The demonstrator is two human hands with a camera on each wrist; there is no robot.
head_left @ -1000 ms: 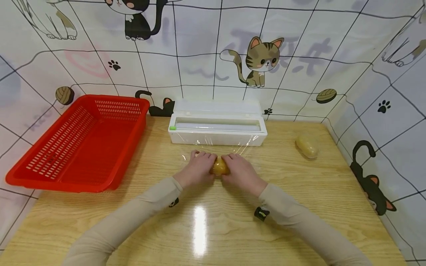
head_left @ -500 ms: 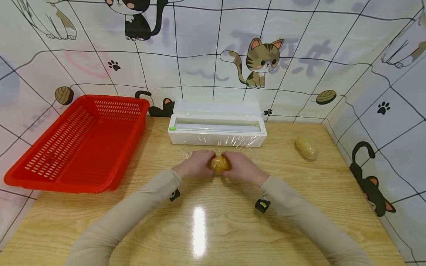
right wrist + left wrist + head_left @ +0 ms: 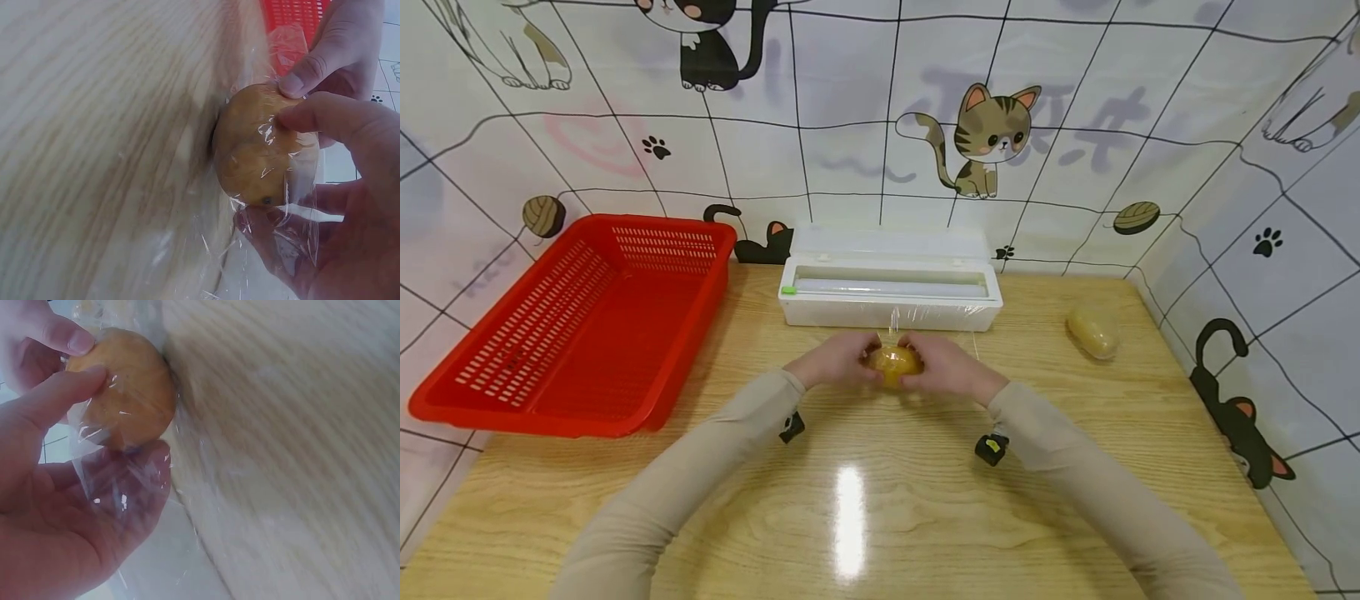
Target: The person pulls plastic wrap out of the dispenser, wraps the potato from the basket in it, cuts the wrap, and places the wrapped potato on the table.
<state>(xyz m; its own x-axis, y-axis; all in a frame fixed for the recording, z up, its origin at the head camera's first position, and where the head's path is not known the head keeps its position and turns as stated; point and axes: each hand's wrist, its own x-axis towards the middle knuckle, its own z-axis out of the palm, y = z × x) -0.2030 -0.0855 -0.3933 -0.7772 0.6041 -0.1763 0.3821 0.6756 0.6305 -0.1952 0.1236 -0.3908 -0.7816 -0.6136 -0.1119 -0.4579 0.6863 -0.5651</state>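
Note:
A rounded orange-yellow fruit (image 3: 895,363), its exact kind unclear, is wrapped in clear cling film (image 3: 294,169). My left hand (image 3: 838,360) grips its left side, with the thumb pressed on the skin in the left wrist view. On the other side my right hand (image 3: 951,367) holds it between thumb and fingers, both thumbs close together. A small dark spot on the fruit shows in the right wrist view. Film stretches from the fruit toward the white cling film box (image 3: 891,312), which stands lid up with the roll (image 3: 891,288) inside.
A red plastic basket (image 3: 658,392) stands at the left of the wooden table (image 3: 925,533). At the right lies a yellow oblong item wrapped in film (image 3: 1092,330). A cat-patterned wall covering (image 3: 850,158) encloses the back and sides.
Both hands have moved slightly away from me, toward the box, with the fruit between them. The fingers have shifted around the fruit, and the film between it and the box is gathered narrower.

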